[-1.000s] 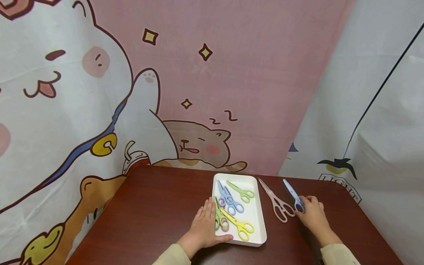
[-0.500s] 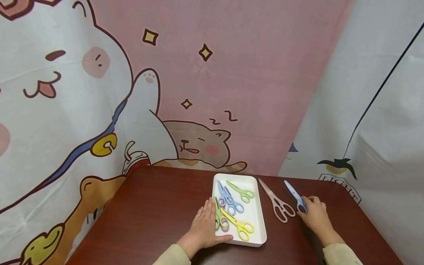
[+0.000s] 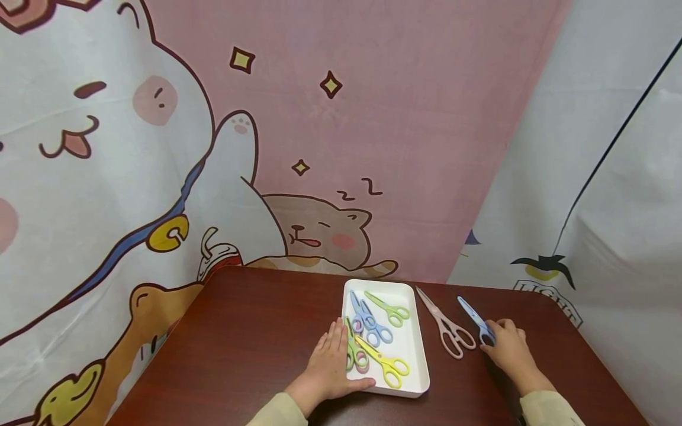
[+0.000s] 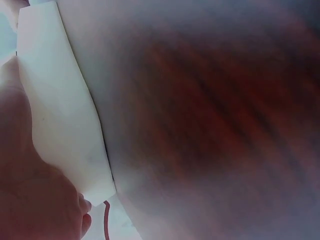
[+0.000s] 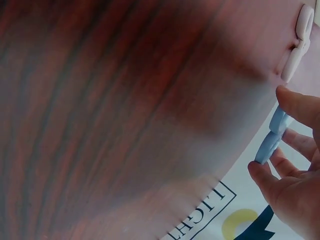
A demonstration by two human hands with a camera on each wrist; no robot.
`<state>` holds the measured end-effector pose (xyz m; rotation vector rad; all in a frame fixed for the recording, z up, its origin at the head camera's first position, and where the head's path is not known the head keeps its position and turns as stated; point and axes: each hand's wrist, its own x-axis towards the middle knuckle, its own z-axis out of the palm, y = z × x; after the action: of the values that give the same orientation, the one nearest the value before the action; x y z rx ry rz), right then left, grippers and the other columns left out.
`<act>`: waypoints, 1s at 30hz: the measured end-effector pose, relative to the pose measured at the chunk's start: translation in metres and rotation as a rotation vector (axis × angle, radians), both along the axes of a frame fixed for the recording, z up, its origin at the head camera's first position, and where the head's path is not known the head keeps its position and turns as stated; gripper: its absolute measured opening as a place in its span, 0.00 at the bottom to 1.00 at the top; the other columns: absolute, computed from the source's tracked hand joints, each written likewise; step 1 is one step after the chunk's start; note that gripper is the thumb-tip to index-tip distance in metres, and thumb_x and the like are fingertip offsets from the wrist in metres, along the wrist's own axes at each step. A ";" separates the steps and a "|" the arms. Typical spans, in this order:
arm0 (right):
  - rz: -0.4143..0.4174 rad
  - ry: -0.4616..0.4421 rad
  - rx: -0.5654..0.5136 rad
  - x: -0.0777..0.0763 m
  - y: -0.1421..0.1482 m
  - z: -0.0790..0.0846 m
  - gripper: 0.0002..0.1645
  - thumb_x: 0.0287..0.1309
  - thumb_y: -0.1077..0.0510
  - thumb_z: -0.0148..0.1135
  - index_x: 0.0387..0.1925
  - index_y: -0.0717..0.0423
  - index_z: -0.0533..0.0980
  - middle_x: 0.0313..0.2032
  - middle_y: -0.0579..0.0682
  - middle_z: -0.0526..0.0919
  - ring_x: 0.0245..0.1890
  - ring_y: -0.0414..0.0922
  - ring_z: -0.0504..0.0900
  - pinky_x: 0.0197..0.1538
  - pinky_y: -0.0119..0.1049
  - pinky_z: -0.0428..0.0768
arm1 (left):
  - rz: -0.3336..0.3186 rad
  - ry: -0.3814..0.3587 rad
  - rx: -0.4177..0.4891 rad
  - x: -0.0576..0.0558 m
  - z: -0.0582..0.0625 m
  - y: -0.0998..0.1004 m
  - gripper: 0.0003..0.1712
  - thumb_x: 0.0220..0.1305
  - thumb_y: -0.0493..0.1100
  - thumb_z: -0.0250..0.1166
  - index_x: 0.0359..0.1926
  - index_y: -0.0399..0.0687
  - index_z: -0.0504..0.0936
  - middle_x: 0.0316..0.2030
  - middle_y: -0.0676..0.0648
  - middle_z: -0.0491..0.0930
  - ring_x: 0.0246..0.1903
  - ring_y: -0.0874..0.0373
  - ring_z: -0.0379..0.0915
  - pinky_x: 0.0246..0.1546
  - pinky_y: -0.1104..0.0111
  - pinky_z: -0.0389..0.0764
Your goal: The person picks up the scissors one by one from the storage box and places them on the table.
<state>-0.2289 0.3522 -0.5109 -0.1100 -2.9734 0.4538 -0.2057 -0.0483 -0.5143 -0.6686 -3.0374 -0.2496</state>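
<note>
- Grasping blue scissors point(image 3: 474, 315) by the handles in the right grip point(image 3: 505, 350), with blades pointing away, just right of pale pink scissors point(image 3: 441, 319) on the counter point(image 3: 256, 337).
- Resting the left grip point(image 3: 326, 363), released and straight-fingered, against the left side of a white tray point(image 3: 412, 349).
- Seeing inside the tray yellow scissors point(image 3: 378, 355), green scissors point(image 3: 389, 308) at the far end, light-blue pairs point(image 3: 376, 326) further left.

right hand point(image 5: 295, 187) gripping light-blue looped plastic handles point(image 5: 268, 146), pale-pink looped plastic handles point(image 5: 295, 60) nearby, red-brown wood-grain table point(image 5: 100, 125) too
</note>
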 end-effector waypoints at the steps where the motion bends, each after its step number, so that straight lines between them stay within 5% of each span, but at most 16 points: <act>1: 0.003 0.000 0.002 0.000 0.001 -0.001 0.35 0.47 0.60 0.70 0.55 0.74 0.69 0.50 0.75 0.64 0.46 0.73 0.64 0.44 0.63 0.70 | 0.000 -0.001 0.003 0.000 0.000 0.000 0.72 0.42 0.87 0.47 0.72 0.34 0.49 0.73 0.35 0.45 0.72 0.45 0.44 0.69 0.56 0.56; 30: 0.101 -0.083 -0.015 -0.008 0.013 -0.004 0.34 0.45 0.57 0.72 0.51 0.73 0.73 0.48 0.76 0.69 0.43 0.71 0.69 0.43 0.61 0.70 | -0.007 0.026 0.046 -0.005 -0.013 0.000 0.73 0.40 0.87 0.47 0.72 0.35 0.50 0.73 0.36 0.46 0.72 0.46 0.44 0.68 0.55 0.56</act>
<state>-0.2371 0.3655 -0.5149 0.0199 -3.0677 0.4950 -0.2103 -0.0487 -0.5276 -0.6742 -2.9952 -0.3074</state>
